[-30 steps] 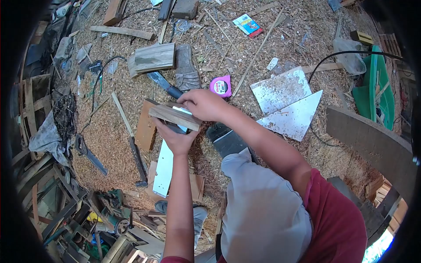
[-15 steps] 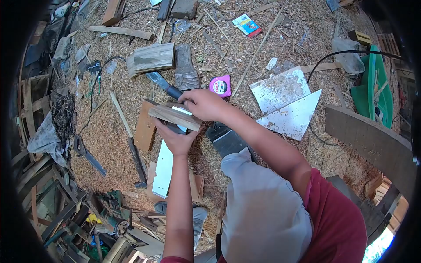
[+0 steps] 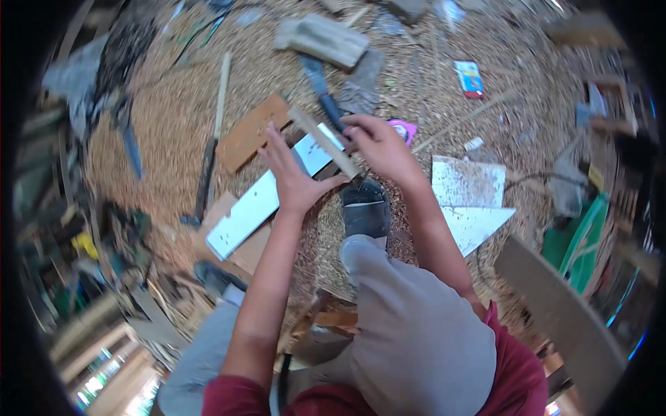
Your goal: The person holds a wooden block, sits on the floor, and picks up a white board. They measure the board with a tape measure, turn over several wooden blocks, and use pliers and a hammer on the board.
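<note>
My left hand (image 3: 297,182) has its fingers spread, the thumb reaching to the near end of a narrow wooden piece (image 3: 325,143). This piece lies across a long white board (image 3: 253,211). To its right, my right hand (image 3: 383,151) has curled fingers; whatever they hold, if anything, is hidden. Close to those fingertips is the dark handle of a blue-bladed tool (image 3: 320,83). A pink tape measure (image 3: 403,132) is partly covered by my right hand. Left of the white board lies a brown board (image 3: 255,132).
Wood shavings cover the ground. A hammer (image 3: 204,180) and a handsaw (image 3: 130,142) lie left. White panels (image 3: 468,184), a green container (image 3: 576,239) and a large plank (image 3: 558,305) are on the right. My shoe (image 3: 366,211) is just below the hands.
The view has turned and blurred. My left hand has loosened from around the wooden piece and spread its fingers. My right hand has come off the top of that piece to its right side.
</note>
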### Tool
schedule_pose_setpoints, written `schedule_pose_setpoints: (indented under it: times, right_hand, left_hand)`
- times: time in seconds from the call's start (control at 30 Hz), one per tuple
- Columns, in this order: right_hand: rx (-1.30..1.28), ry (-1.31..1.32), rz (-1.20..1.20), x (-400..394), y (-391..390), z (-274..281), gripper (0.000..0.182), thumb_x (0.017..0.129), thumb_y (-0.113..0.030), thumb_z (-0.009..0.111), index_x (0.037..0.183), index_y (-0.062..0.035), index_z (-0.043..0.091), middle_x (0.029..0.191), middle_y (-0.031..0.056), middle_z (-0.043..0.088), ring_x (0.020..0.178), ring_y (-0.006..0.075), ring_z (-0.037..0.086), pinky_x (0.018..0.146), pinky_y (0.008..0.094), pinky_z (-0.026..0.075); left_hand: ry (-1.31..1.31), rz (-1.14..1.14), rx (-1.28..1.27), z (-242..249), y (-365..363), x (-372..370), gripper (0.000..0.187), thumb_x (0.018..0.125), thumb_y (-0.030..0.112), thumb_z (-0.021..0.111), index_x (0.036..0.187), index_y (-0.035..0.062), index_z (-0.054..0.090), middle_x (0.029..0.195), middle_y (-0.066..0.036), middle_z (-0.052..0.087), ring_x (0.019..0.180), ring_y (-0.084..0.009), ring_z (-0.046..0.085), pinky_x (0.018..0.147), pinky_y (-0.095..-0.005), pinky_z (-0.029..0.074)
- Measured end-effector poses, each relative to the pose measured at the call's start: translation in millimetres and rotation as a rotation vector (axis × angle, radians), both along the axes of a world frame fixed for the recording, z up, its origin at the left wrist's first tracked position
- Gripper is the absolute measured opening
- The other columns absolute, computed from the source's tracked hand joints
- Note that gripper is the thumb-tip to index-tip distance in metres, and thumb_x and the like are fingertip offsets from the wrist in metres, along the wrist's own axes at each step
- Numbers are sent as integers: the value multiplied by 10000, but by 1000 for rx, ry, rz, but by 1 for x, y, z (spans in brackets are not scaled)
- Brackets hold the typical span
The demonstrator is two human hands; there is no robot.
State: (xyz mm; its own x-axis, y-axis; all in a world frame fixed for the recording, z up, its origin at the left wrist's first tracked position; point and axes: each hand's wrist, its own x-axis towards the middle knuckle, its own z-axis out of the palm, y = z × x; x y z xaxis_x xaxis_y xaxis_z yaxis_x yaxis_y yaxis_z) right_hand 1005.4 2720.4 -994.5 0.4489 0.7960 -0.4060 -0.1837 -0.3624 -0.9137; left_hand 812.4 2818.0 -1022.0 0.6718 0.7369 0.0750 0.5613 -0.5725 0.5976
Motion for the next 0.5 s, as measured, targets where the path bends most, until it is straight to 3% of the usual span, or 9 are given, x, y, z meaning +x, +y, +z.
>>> schedule_pose_setpoints:
  times: [0.1, 0.27, 0.3, 0.4, 0.5]
  right_hand:
    - [9, -161, 46, 3, 0, 6, 331, 1039, -179, 595, 1285, 28, 674, 1082, 128, 743, 977, 170, 708, 871, 325, 555]
    - [-27, -161, 69, 7, 1, 9, 339, 1068, -208, 578, 1318, 4, 668, 1088, 85, 737, 960, 157, 676, 856, 305, 535]
    - [-30, -146, 67, 6, 4, 12, 347, 1072, -220, 579, 1326, 0, 665, 1093, 80, 735, 961, 155, 669, 858, 298, 528]
    - [-78, -157, 67, 0, 10, 23, 380, 1077, -264, 589, 1341, 1, 656, 1111, 80, 730, 965, 149, 650, 880, 280, 509]
    - [-38, -294, 105, -7, 17, 24, 422, 1076, -298, 605, 1359, 14, 637, 1180, 114, 719, 1063, 184, 662, 962, 316, 502]
  left_hand:
    - [-14, 140, -43, 12, -19, -28, 1648, 518, 611, 972, 1651, -15, -47, 1708, -289, 116, 1570, -467, 145, 1274, -567, 109]
    - [56, 268, -97, 17, -48, -89, 1522, 575, 488, 999, 1659, -4, 50, 1693, -304, 125, 1562, -461, 169, 1262, -553, 175]
    - [-10, 293, -145, 21, -53, -100, 1425, 610, 409, 1003, 1655, 1, 123, 1688, -302, 129, 1566, -459, 170, 1255, -540, 219]
    - [1, 329, -222, 29, -59, -129, 1329, 646, 361, 990, 1652, 29, 188, 1684, -295, 138, 1565, -456, 183, 1250, -530, 249]
    - [9, 304, -228, 41, -57, -156, 1105, 723, 290, 946, 1618, 66, 338, 1693, -275, 133, 1565, -443, 201, 1254, -510, 253]
